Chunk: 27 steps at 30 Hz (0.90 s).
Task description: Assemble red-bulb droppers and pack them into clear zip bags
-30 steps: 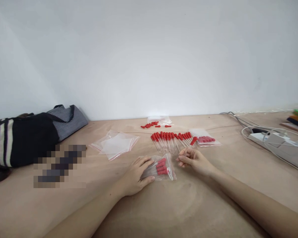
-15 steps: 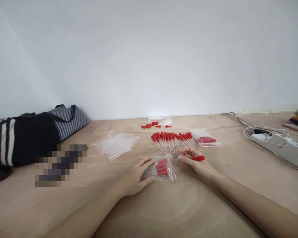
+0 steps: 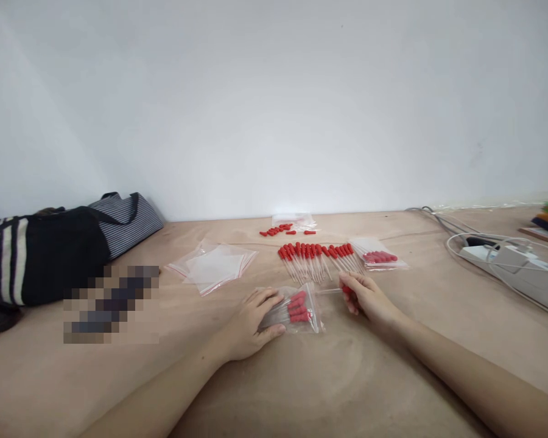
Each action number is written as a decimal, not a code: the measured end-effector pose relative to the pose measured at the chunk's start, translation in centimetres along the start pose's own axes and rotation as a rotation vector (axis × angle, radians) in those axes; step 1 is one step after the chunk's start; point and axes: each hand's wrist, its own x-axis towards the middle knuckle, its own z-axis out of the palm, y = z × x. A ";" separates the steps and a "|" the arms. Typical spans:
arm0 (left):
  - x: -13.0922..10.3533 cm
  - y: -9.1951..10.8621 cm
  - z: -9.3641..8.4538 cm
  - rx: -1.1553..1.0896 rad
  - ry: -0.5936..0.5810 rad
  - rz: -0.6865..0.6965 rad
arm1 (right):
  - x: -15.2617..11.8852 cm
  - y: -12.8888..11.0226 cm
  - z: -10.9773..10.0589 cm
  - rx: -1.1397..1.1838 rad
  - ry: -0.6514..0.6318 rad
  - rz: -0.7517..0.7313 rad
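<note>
Left hand point(image 3: 251, 319) lay flat, released, pinning the bag of droppers point(image 3: 296, 310) on the surface point(image 3: 329, 383). Right hand point(image 3: 368, 298) pinched one dropper point(image 3: 335, 291) just right of the bag's mouth.

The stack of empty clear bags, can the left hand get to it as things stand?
Probably yes: the left hand rests on the filled bag, and only bare table lies between it and the empty bags.
</note>
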 end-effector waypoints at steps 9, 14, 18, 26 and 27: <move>0.0 -0.1 -0.1 0.007 -0.012 0.012 | 0.3 -0.5 -4.2 -0.181 0.107 -0.126; 0.1 -0.1 0.0 0.010 -0.019 0.012 | -0.3 -0.3 -3.9 -0.148 0.004 -0.082; 0.0 -0.2 0.1 0.008 -0.004 0.022 | -0.7 0.0 -2.9 -0.156 -0.163 -0.044; 0.0 -0.5 0.4 0.019 0.005 0.025 | -0.9 0.0 -2.7 -0.223 -0.328 -0.090; 0.1 -0.4 0.4 0.019 0.003 0.025 | -1.0 -0.1 -2.6 -0.222 -0.348 -0.091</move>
